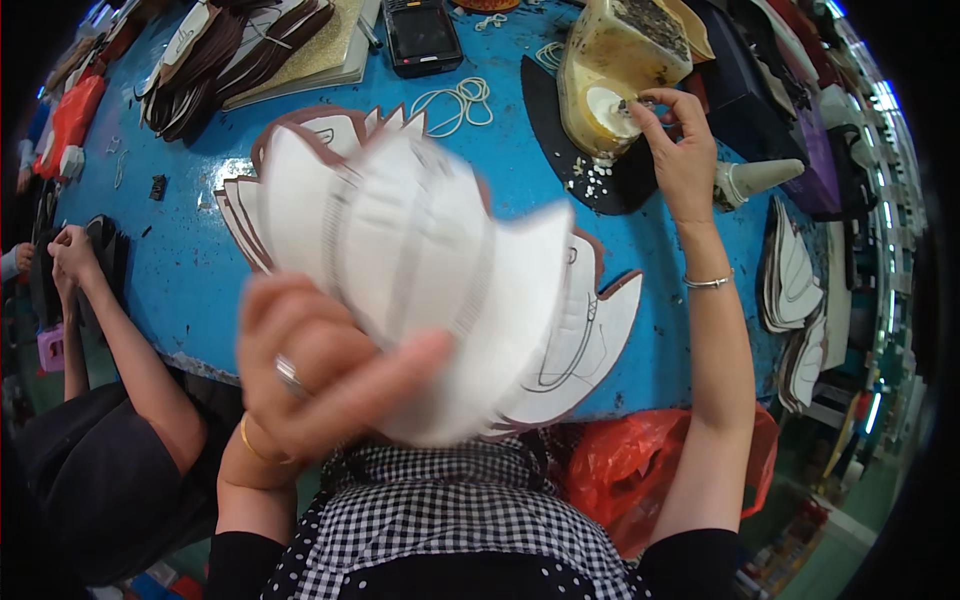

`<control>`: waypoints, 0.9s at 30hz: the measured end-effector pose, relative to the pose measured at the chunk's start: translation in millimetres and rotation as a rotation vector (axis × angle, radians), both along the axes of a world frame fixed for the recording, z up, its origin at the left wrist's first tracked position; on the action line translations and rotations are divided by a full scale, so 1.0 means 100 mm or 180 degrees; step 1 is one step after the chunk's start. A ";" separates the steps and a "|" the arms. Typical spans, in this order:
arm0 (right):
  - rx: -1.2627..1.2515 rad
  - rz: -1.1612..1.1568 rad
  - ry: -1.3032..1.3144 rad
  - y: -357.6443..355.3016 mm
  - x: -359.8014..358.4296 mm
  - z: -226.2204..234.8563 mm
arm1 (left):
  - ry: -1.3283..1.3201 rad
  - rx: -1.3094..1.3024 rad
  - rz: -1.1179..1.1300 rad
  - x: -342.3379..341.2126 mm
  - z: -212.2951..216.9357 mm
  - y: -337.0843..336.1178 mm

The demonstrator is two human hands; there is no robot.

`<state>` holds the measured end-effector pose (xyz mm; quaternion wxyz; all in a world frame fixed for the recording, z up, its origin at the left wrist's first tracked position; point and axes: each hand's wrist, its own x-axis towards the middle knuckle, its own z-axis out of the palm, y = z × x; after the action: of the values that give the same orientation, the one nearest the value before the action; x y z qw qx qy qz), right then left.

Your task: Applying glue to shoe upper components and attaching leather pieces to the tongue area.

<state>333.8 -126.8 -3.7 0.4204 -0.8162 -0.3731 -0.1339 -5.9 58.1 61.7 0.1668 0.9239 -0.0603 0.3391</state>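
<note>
My left hand (310,365), smeared by motion, grips a white shoe-upper piece (430,240) with rows of fine marks, held up over the table. Below it lies a fanned stack of white pieces with brown edges (590,330), some bearing dark drawn outlines. My right hand (682,150) reaches to the far right, its thumb and forefinger pinched at the mouth of a yellowed plastic container (590,75). White paste (608,110) fills that opening. Whatever sits between the fingertips is too small to make out. Spilled white bits dot the black sheet (620,185) under the container.
On the blue table (500,160) are a black handheld device (422,35), a loop of pale cord (460,105) and bundled brown pieces (215,70). A grey cone (760,180) lies right of my wrist. Another person's hand (75,255) works at left. A red bag (630,470) hangs below the table's near edge.
</note>
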 end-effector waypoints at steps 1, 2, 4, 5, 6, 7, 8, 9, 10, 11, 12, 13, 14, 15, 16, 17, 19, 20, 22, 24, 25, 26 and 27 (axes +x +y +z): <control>-0.0195 -0.0026 -0.0308 -0.01 0.02 -0.01 | 0.0008 0.0007 0.0008 -0.03 -0.04 0.14; -0.0192 -0.0010 -0.0292 0.00 0.01 -0.03 | 0.0104 0.0133 0.0361 -0.06 -0.14 0.31; -0.0205 0.0037 -0.0235 -0.05 -0.04 -0.02 | 0.0212 0.0246 0.0706 -0.02 -0.30 0.42; -0.0221 0.0034 -0.0223 -0.09 -0.08 0.00 | 0.0553 0.0127 0.0798 0.01 -0.37 0.42; 0.0000 -0.0062 0.0317 -0.14 -0.12 0.02 | 0.0892 0.0005 0.0879 0.03 -0.42 0.40; 0.0223 -0.0173 0.0853 -0.22 -0.16 0.05 | 0.0901 -0.0013 0.0851 0.08 -0.45 0.32; 0.0687 0.0096 0.1149 -0.22 -0.25 0.08 | 0.0961 -0.0453 0.0151 0.07 -0.44 0.18; 0.0674 0.0119 0.1170 -0.25 -0.38 0.11 | 0.1002 -0.0893 -0.0553 0.06 -0.43 0.04; 0.0755 0.0181 0.1415 -0.28 -0.53 0.13 | 0.0994 -0.0951 -0.0952 0.04 -0.51 -0.11; 0.0833 0.0225 0.1654 -0.33 -0.68 0.16 | 0.0975 -0.1007 -0.1368 0.04 -0.60 -0.25; 0.0648 0.0472 0.1945 -0.40 -0.85 0.19 | 0.0976 -0.1021 -0.1347 0.05 -0.67 -0.40; 0.0456 0.0685 0.2221 -0.50 -1.02 0.24 | 0.1093 -0.1013 -0.1478 0.07 -0.70 -0.56; 0.0105 0.0791 0.2180 -0.56 -1.17 0.25 | 0.1219 -0.0999 -0.1602 0.08 -0.73 -0.65; -0.0243 0.0902 0.2138 -0.60 -1.28 0.25 | 0.1224 -0.1012 -0.1602 0.09 -0.74 -0.67; -0.0248 0.0887 0.2153 -0.64 -1.37 0.23 | 0.1214 -0.0884 -0.1602 0.09 -0.73 -0.69; -0.0546 0.1056 0.1860 -0.66 -1.43 0.21 | 0.1207 -0.0754 -0.1597 0.10 -0.73 -0.71; -0.0836 0.1210 0.1572 -0.65 -1.50 0.17 | 0.1225 -0.0742 -0.1599 0.12 -0.72 -0.73; -0.0829 0.1155 0.1376 -0.62 -1.51 0.16 | 0.1227 -0.0722 -0.1594 0.13 -0.71 -0.74; -0.0879 0.1021 0.0911 -0.56 -1.45 0.13 | 0.1307 -0.0595 -0.1587 0.12 -0.70 -0.75; -0.0621 0.0899 0.0949 -0.49 -1.38 0.06 | 0.1385 -0.0467 -0.1570 0.12 -0.68 -0.75; -0.0372 0.0783 0.0972 -0.46 -1.37 0.04 | 0.1361 -0.0374 -0.1570 0.13 -0.65 -0.74; -0.0347 0.0763 0.0954 -0.46 -1.37 0.04 | 0.1335 -0.0282 -0.1572 0.14 -0.64 -0.74; -0.0349 0.0761 0.0952 -0.49 -1.38 0.07 | 0.1332 -0.0283 -0.1574 0.15 -0.64 -0.75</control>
<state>195.6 -175.6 3.1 0.4390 -0.7985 -0.4075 0.0602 8.6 -17.0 -2.3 0.2930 0.9227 -0.2325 0.0934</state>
